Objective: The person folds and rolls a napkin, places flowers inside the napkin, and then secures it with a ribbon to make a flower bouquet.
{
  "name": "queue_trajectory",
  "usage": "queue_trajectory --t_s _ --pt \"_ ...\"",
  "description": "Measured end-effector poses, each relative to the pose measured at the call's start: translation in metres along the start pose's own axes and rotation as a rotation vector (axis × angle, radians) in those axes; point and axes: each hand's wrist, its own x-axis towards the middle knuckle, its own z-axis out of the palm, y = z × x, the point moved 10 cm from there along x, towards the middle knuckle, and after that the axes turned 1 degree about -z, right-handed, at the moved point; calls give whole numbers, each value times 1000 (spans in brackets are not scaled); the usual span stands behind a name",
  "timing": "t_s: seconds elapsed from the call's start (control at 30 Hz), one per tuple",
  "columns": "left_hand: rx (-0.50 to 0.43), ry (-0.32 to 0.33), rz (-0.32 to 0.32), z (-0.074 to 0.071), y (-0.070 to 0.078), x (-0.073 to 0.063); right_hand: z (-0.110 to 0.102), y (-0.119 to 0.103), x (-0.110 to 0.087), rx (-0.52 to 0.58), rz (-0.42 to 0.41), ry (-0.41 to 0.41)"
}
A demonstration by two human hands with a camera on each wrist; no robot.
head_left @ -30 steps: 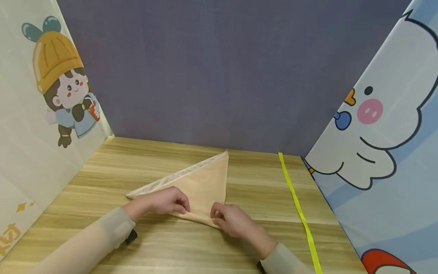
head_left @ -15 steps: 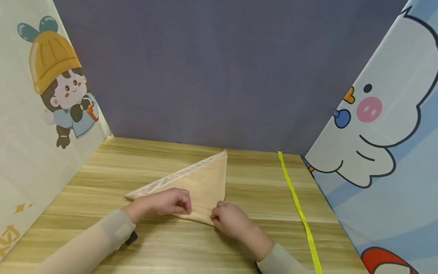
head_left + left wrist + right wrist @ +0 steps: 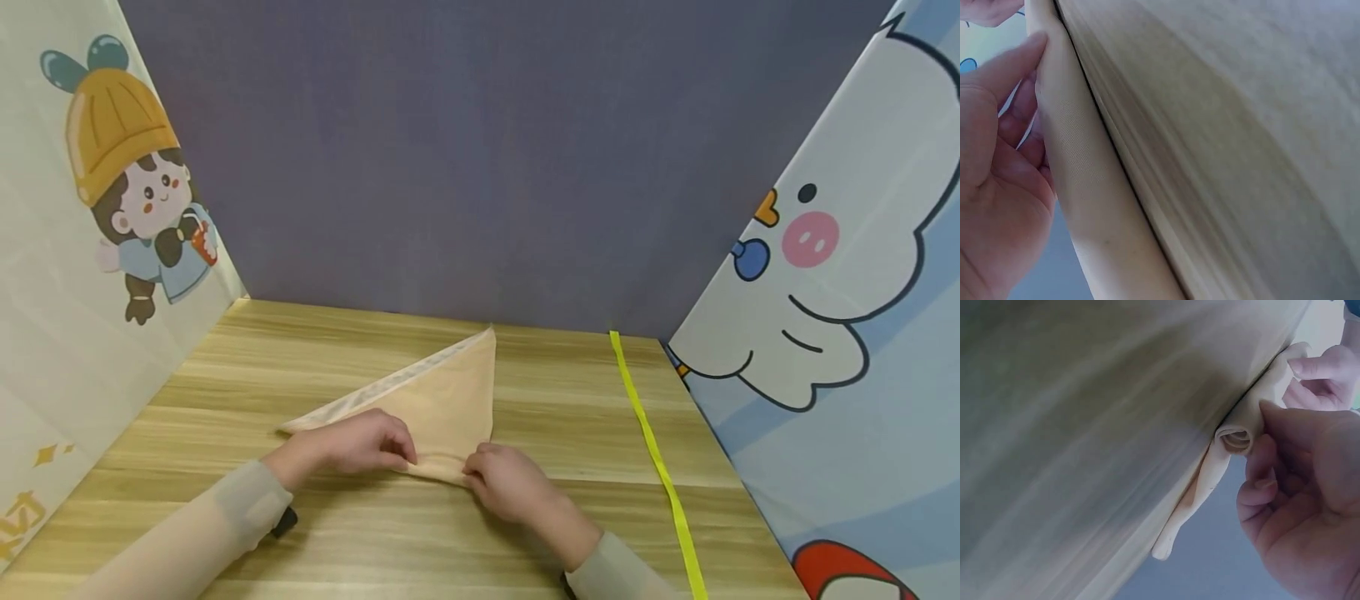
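A beige cloth (image 3: 453, 400), its far edge a pale patterned strip, lies in a roughly triangular shape on the wooden table. Its near edge is rolled up. In the right wrist view the end of the roll (image 3: 1236, 439) shows coiled layers. My left hand (image 3: 370, 442) holds the near edge left of the middle, thumb on the roll and fingers curled behind it. At the right end of the roll, my right hand (image 3: 510, 482) pinches it between thumb and fingers. The left wrist view shows the smooth roll (image 3: 1085, 150) running along the tabletop.
A yellow strip (image 3: 656, 458) runs front to back on the table (image 3: 555, 550), right of my right hand. A dark grey panel (image 3: 450, 167) rises behind. Printed cartoon panels stand on the left (image 3: 45, 250) and right (image 3: 885, 450).
The cloth's near edge is rolled a little further away from me. My right hand has shifted slightly forward and changed its grip on the roll; the left hand has barely moved.
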Motion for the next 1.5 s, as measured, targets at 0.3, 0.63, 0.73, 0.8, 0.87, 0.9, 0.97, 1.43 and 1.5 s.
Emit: queue_trajectory --t_s 0.3,0.63,0.73,0.8,0.87,0.9,0.97,1.43,1.5 --pt "-80 4 -104 1 -14 5 2 12 2 47 93 -28" --pt "-88 9 -117 2 -15 9 0 15 2 32 125 -12" --pt "-63 24 -70 1 -10 9 -1 14 2 15 106 0" --pt "-49 31 -38 0 -7 10 -1 12 3 9 87 14" --pt "-29 32 -11 0 -4 10 -2 11 3 11 70 28" --pt "-12 32 -4 -1 -4 11 -2 11 3 14 66 36" --pt "32 34 7 -2 -2 11 -3 11 2 8 68 51" --pt "207 48 142 -2 17 6 0 6 1 -9 38 22" --pt "189 35 142 -1 17 6 0 8 0 -7 35 19"
